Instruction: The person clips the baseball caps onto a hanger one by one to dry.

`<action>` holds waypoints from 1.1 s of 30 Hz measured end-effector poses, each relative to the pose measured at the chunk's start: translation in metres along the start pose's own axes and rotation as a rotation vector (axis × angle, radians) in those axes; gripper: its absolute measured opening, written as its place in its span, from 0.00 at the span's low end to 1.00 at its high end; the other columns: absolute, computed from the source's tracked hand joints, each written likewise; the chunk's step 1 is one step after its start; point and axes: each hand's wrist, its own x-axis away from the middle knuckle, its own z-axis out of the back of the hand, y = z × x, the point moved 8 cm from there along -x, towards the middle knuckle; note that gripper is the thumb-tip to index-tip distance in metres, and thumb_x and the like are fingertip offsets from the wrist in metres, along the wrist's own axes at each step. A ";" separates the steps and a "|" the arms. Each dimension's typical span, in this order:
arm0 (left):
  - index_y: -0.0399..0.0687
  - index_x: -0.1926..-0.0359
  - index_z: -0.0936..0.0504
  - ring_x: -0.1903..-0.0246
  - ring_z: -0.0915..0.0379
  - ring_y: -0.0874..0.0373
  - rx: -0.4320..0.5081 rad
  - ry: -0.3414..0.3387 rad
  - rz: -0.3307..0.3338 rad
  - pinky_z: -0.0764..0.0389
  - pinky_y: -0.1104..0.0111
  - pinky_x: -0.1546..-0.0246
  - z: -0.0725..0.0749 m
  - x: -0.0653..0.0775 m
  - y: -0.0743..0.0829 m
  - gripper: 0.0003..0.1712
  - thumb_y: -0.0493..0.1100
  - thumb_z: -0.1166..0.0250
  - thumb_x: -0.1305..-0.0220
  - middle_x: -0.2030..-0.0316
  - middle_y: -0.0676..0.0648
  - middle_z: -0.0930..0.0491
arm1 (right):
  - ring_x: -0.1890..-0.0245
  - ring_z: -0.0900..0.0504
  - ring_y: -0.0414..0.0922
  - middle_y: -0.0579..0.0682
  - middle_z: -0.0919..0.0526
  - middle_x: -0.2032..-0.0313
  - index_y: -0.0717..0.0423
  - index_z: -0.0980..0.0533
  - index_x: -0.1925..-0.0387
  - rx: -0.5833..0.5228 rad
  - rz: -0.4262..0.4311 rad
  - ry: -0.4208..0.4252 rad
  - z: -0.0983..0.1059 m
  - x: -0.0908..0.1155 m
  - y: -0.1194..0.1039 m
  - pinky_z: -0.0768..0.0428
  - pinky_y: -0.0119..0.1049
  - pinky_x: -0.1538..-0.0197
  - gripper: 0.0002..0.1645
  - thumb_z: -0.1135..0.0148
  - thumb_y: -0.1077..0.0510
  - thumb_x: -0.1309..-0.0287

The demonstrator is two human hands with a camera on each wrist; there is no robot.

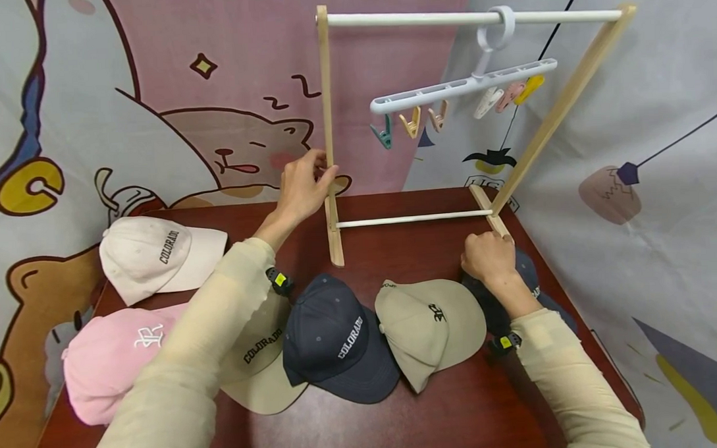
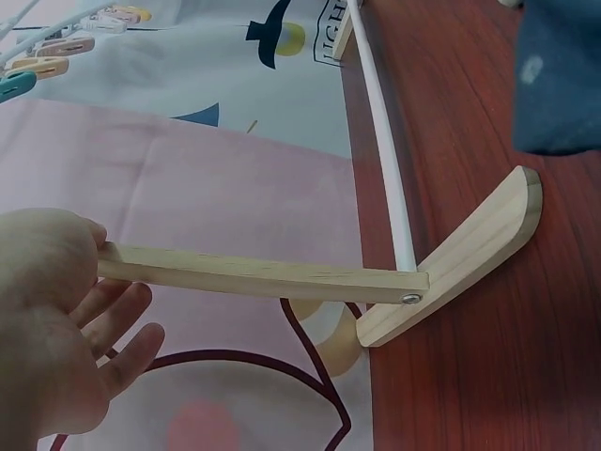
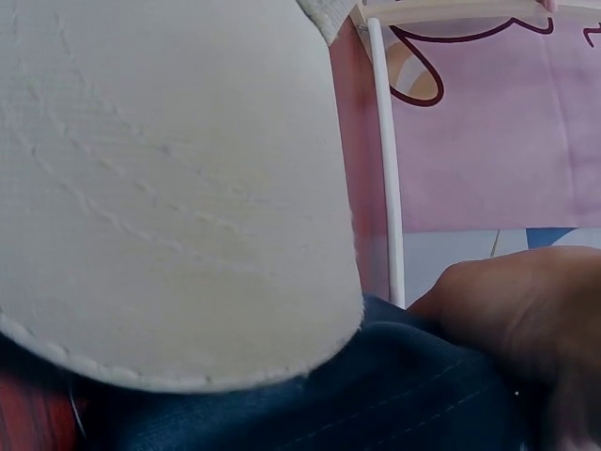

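My left hand (image 1: 305,186) holds the left post (image 2: 254,272) of a wooden rack between thumb and fingers, partway up. My right hand (image 1: 489,257) is curled beside the front end of the rack's right foot (image 1: 493,213), above a navy cap (image 1: 525,271). Its fingertips are hidden, and I cannot tell whether they grip anything. In the right wrist view the right hand (image 3: 526,315) is right by dark blue cloth (image 3: 376,376), behind a large pale cap brim (image 3: 178,207). A white clip hanger (image 1: 460,88) hangs from the rack's top bar (image 1: 399,19), with several coloured clips.
Caps lie along the dark red table (image 1: 318,430): white (image 1: 152,254), pink (image 1: 111,354), olive-beige (image 1: 266,385), navy with COLORADO lettering (image 1: 333,337), and khaki (image 1: 439,320). A lower white rod (image 1: 414,219) joins the rack's sides. Printed cloth (image 1: 234,50) hangs behind.
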 end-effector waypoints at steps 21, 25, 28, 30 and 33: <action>0.38 0.37 0.15 0.48 0.07 0.42 0.011 0.024 0.021 0.11 0.49 0.40 0.018 0.005 -0.015 0.19 0.46 0.31 0.18 0.45 0.37 0.07 | 0.66 0.17 0.61 0.66 0.12 0.76 0.72 0.14 0.77 0.108 0.271 0.455 0.046 0.000 -0.013 0.19 0.52 0.61 0.25 0.30 0.56 0.27; 0.38 0.36 0.15 0.48 0.07 0.41 0.009 0.034 0.022 0.11 0.48 0.39 0.024 0.007 -0.019 0.19 0.46 0.32 0.17 0.46 0.36 0.07 | 0.79 0.23 0.56 0.62 0.16 0.81 0.68 0.15 0.79 0.084 0.308 0.509 0.053 0.002 -0.016 0.21 0.48 0.76 0.24 0.25 0.56 0.30; 0.38 0.35 0.15 0.49 0.06 0.41 -0.001 0.041 0.022 0.12 0.47 0.40 0.028 0.009 -0.021 0.19 0.45 0.33 0.17 0.46 0.35 0.07 | 0.86 0.33 0.50 0.58 0.21 0.84 0.63 0.19 0.84 0.091 0.331 0.549 0.057 0.004 -0.018 0.29 0.45 0.84 0.27 0.23 0.54 0.30; 0.38 0.35 0.15 0.49 0.06 0.40 -0.012 0.048 0.021 0.11 0.47 0.40 0.032 0.011 -0.023 0.19 0.45 0.34 0.17 0.47 0.35 0.07 | 0.88 0.39 0.47 0.56 0.24 0.86 0.59 0.23 0.86 0.109 0.343 0.567 0.060 0.005 -0.019 0.34 0.43 0.85 0.31 0.24 0.53 0.29; 0.36 0.35 0.14 0.50 0.06 0.39 -0.027 0.066 0.007 0.10 0.46 0.43 0.038 0.014 -0.025 0.19 0.44 0.33 0.17 0.47 0.34 0.07 | 0.89 0.44 0.44 0.55 0.24 0.86 0.57 0.25 0.87 0.111 0.365 0.581 0.063 0.006 -0.022 0.39 0.40 0.85 0.32 0.24 0.52 0.28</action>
